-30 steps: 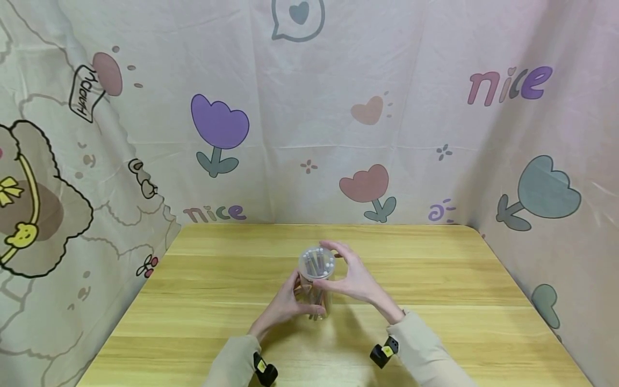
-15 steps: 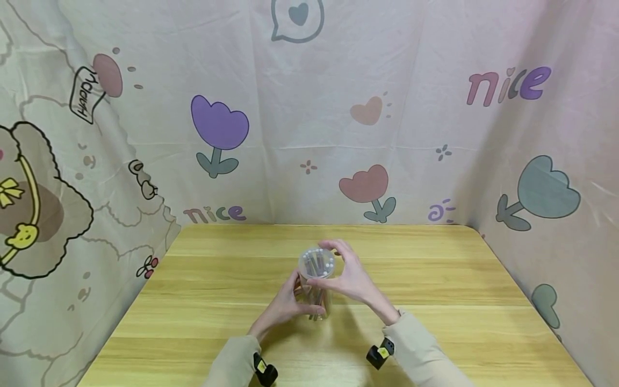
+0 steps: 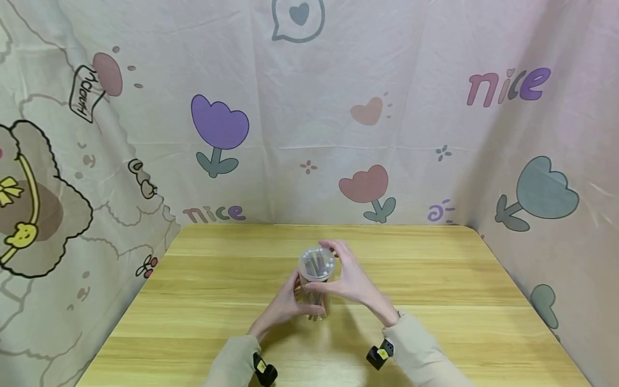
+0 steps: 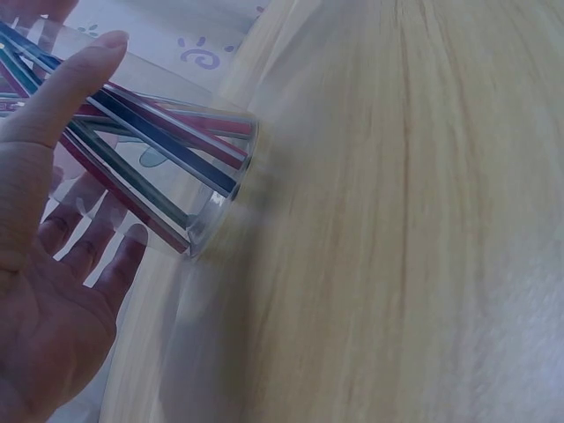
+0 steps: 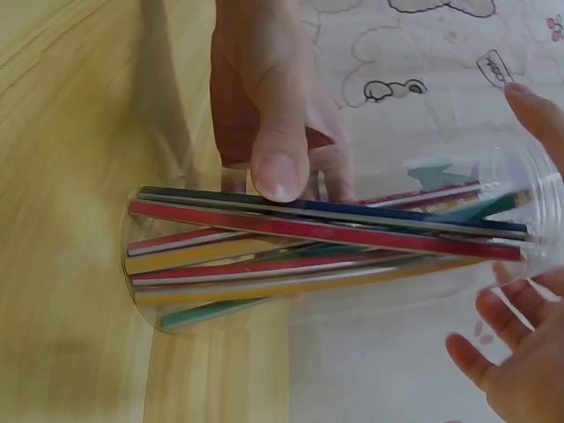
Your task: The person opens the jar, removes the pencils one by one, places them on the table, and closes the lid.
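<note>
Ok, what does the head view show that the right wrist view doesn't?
Only the head view shows the whole wooden table, the flower-print cloth behind it, and both sleeves. Only the right wrist view shows the coloured pencils clearly. Both show the clear tube, the left hand gripping its body and the right hand at its lid.

This looks like a small makeshift recording booth set up indoors rather than a lived-in room. A pale cloth backdrop (image 3: 309, 134), printed with tulips, hearts, cartoon figures and the word "nice", hangs creased on three sides. It closely encloses a light wood-grain table (image 3: 435, 279) with rounded corners.
</note>
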A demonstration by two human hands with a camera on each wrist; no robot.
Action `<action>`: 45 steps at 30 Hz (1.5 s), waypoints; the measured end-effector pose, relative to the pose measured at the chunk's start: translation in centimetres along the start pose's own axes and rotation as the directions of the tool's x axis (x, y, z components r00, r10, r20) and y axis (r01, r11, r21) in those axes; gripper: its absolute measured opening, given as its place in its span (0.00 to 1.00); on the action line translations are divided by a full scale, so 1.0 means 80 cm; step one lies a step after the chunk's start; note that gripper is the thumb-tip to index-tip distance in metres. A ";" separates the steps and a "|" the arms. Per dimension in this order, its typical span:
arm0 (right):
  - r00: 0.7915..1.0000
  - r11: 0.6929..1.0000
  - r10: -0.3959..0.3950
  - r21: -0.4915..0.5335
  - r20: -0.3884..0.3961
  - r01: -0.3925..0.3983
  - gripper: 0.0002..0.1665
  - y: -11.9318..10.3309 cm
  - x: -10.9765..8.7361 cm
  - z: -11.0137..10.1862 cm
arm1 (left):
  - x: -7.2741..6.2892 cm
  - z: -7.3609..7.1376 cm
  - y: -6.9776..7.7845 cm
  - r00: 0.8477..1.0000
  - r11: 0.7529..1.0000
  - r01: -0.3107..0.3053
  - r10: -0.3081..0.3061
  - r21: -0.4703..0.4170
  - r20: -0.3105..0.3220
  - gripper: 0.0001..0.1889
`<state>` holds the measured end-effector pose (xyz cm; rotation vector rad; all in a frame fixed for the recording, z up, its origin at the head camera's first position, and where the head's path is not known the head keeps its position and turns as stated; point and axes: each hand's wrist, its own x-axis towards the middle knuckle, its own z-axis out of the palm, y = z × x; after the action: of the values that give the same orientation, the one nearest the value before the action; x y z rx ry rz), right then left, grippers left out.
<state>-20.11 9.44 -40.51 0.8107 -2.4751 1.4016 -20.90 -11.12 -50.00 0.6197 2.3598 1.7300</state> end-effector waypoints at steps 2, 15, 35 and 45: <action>1.000 1.000 0.014 0.008 -0.021 -0.014 0.53 -0.001 0.001 0.003 | 0.000 0.000 -0.001 1.000 1.000 0.003 -0.003 0.000 0.003 0.59; 0.999 0.997 0.015 0.076 0.039 -0.018 0.49 0.001 -0.001 -0.005 | 0.000 0.000 -0.001 1.000 1.000 0.004 -0.004 0.000 0.006 0.57; 1.000 0.998 -0.005 0.065 -0.025 0.007 0.47 -0.001 0.003 -0.002 | -0.001 0.000 0.000 1.000 1.000 -0.005 0.005 0.010 0.006 0.59; 1.000 0.997 -0.003 0.072 -0.028 0.005 0.46 -0.004 0.003 -0.008 | -0.001 0.000 0.000 1.000 1.000 -0.011 0.011 -0.001 0.007 0.57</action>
<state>-20.20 9.72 -39.81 0.8047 -2.4136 1.4986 -20.86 -11.17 -49.97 0.6383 2.3548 1.7306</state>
